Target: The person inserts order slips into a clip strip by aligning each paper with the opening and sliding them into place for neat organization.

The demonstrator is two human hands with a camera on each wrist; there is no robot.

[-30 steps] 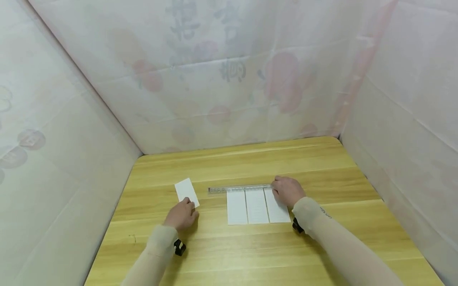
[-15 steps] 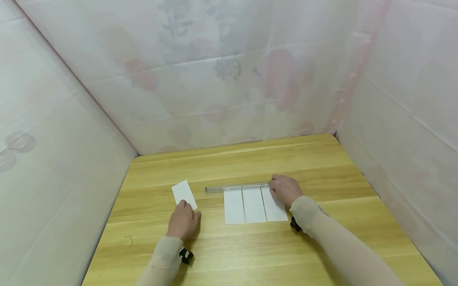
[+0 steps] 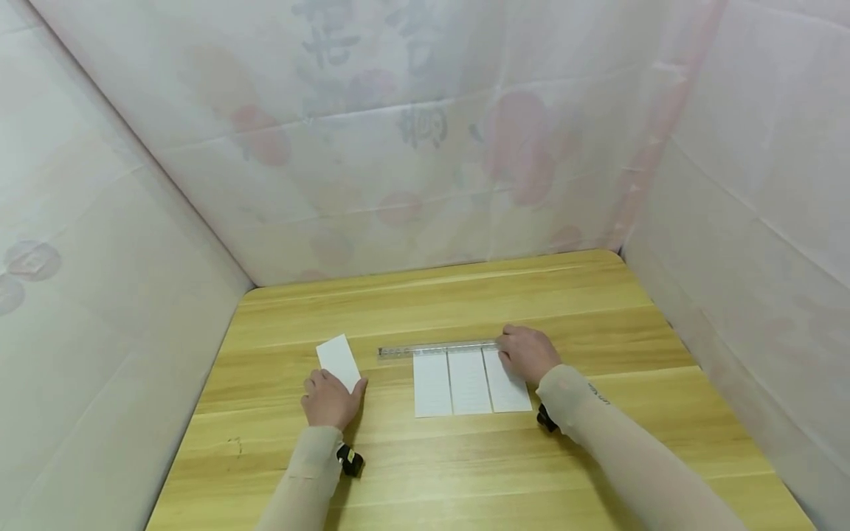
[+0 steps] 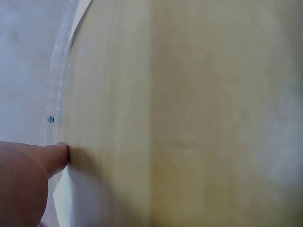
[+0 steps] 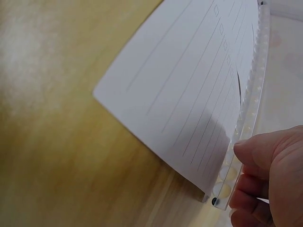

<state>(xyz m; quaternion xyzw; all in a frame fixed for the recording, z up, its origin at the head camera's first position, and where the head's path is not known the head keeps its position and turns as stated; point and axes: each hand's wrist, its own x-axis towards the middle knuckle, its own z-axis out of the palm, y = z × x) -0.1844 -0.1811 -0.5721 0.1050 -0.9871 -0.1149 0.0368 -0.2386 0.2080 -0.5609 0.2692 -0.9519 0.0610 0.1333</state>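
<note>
A single white card [image 3: 337,358] lies tilted on the wooden table [image 3: 432,302], left of centre. My left hand [image 3: 328,399] rests on its near end, one straight finger [image 4: 53,158] at the card's edge. Right of it, three lined white cards [image 3: 469,382] lie side by side, their far edges against a clear plastic ruler [image 3: 434,348]. My right hand [image 3: 527,354] grips the ruler's right end, its fingers [image 5: 265,156] curled about the ruler [image 5: 251,109] beside the lined cards [image 5: 189,90].
Pale printed sheets [image 3: 425,147] wall the table in at the back and on both sides. Bare wood stretches beyond the ruler and along the near edge. A black strap [image 3: 350,461] sits on my left wrist, another [image 3: 546,420] on my right.
My left hand has slid a little to the left over the single card's near end, and its forearm has swung in. The right hand, the ruler and the three cards have stayed put.
</note>
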